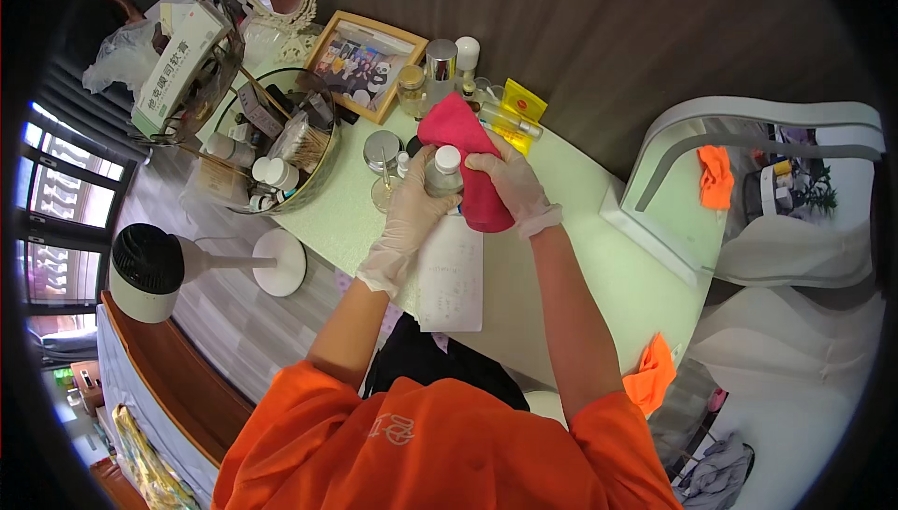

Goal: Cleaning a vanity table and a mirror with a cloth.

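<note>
Both hands wear pale translucent gloves and meet above the pale green tabletop point(582, 257). My left hand point(412, 205) grips a clear bottle point(442, 182) with a white cap, its fingers around the bottle's left side. In my right hand point(515, 184) is a red cloth point(466, 128), bunched against the bottle's right side. A sheet of paper with handwriting point(452, 278) lies just below the hands and overhangs the table's front edge. Left of my left hand are a silver-lidded jar point(382, 150) and a small glass dish point(386, 193).
A glass basket point(326, 166) of cotton swabs and small bottles stands at the left. Behind are a framed photo point(372, 65), cosmetic bottles point(440, 61) and a yellow packet point(523, 100). A mirror point(673, 187) stands right; an orange cloth point(652, 373) hangs at the near right edge.
</note>
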`<state>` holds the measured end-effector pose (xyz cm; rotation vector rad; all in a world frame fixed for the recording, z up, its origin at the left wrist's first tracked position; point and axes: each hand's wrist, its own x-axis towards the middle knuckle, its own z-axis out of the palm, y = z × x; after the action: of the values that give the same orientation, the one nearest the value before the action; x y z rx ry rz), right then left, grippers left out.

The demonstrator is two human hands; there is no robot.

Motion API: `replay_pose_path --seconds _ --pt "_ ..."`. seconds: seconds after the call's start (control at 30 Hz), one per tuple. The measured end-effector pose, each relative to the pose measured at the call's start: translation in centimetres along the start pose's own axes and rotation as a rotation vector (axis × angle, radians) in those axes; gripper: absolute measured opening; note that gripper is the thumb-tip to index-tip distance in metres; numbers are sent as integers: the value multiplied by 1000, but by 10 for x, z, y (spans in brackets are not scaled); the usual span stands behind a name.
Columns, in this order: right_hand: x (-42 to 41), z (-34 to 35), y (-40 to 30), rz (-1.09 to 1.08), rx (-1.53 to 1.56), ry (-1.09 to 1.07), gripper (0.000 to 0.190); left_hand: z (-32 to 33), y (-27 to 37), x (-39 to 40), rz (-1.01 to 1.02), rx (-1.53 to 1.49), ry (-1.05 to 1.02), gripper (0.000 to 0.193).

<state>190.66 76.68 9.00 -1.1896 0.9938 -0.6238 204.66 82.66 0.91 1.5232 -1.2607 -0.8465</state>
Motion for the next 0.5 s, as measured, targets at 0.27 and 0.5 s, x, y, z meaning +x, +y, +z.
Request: replay_pose_path --seconds 0.27,0.5 --pt "-37 18 22 -112 212 116 42 1 41 -21 1 327 121 68" --pt "-86 10 1 -171 489 285 42 9 82 -36 17 93 -62 65"
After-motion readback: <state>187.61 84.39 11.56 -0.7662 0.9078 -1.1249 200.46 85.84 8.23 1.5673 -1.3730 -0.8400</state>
